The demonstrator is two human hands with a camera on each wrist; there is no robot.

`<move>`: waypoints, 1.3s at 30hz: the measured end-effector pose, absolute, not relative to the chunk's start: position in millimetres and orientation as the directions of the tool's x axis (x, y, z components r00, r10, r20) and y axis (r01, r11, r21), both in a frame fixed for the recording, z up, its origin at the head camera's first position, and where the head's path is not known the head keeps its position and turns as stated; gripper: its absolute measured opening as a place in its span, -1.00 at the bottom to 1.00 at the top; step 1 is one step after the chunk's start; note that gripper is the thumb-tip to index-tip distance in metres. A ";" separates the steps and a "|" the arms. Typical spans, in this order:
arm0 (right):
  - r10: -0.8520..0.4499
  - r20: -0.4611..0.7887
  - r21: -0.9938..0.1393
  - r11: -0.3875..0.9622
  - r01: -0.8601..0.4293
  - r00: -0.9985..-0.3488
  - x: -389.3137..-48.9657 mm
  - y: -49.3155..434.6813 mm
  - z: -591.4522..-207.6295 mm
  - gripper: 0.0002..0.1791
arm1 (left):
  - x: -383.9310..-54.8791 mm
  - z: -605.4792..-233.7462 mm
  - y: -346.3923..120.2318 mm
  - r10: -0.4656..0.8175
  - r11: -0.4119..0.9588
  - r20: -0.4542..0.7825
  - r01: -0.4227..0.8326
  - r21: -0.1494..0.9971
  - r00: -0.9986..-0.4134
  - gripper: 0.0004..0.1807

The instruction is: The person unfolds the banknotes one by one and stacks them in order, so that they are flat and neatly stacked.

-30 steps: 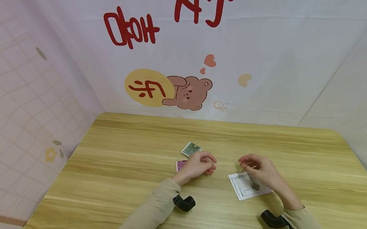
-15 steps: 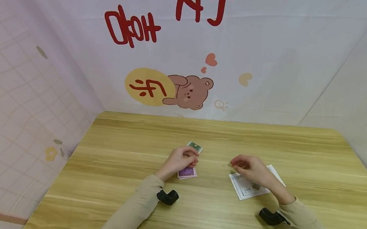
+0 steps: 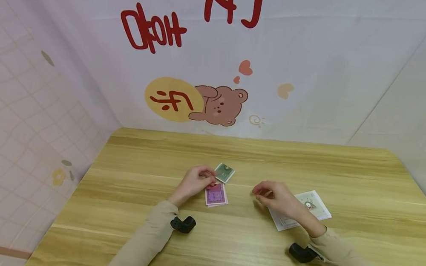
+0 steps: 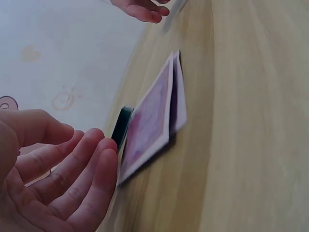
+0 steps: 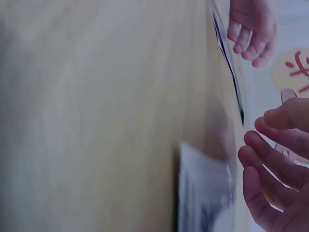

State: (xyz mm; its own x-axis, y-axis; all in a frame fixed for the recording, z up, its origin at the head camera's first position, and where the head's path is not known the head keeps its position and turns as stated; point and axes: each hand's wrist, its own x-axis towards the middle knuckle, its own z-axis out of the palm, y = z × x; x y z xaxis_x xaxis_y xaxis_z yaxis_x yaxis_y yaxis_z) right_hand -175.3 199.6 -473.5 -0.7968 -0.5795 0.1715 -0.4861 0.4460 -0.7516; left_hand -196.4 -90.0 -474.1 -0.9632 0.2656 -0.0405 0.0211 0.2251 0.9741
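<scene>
Two small piles of printed paper that look like banknotes lie left of the table's middle. The purple note rests on another one and is nearer; the green note lies just behind it. My left hand hovers at their left side with relaxed fingers. Whether its fingertips touch the purple paper I cannot tell. To the right, my right hand hangs loosely curved, holding nothing, at the left edge of a stack of white sheets. The top sheet bears a small drawing; my right hand and wrist hide part of the stack.
A wood-grain table spreads beneath everything. White cloth walls with red characters and a cartoon bear stand behind and at the sides. Each sleeve carries a black wrist camera mount, the left one and the right one.
My left hand has moved left, uncovering the purple and green notes. My right hand has also shifted left, off part of the white sheets, showing the drawing.
</scene>
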 end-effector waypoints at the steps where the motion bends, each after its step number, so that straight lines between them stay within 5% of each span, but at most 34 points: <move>1: -0.586 0.182 -0.746 0.441 -0.499 -0.790 -174.7 196.4 -474.5 -0.88 | -196.1 -473.9 -92.0 0.262 0.226 -0.038 0.023 0.974 -0.964 -0.84; 12: -0.617 0.203 -0.692 0.458 -0.557 -0.760 -167.5 155.2 -479.4 -0.82 | -194.1 -472.8 -109.0 0.244 0.308 -0.073 0.006 0.951 -0.967 -0.81; 39: -0.461 0.144 -0.734 0.544 -0.407 -0.876 -173.0 113.9 -489.4 -0.79 | -191.8 -475.3 -107.1 0.350 0.367 0.000 0.137 0.920 -0.937 -0.75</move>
State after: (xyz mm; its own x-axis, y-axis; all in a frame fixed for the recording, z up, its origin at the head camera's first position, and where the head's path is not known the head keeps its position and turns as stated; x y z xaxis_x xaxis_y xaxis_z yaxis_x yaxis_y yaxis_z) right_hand -173.0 113.9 -489.4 -0.8759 -0.4605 0.1442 -0.4069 0.5441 -0.7338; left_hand -191.8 -107.1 -475.3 -0.9366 0.3504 -0.0001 0.1372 0.3670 0.9200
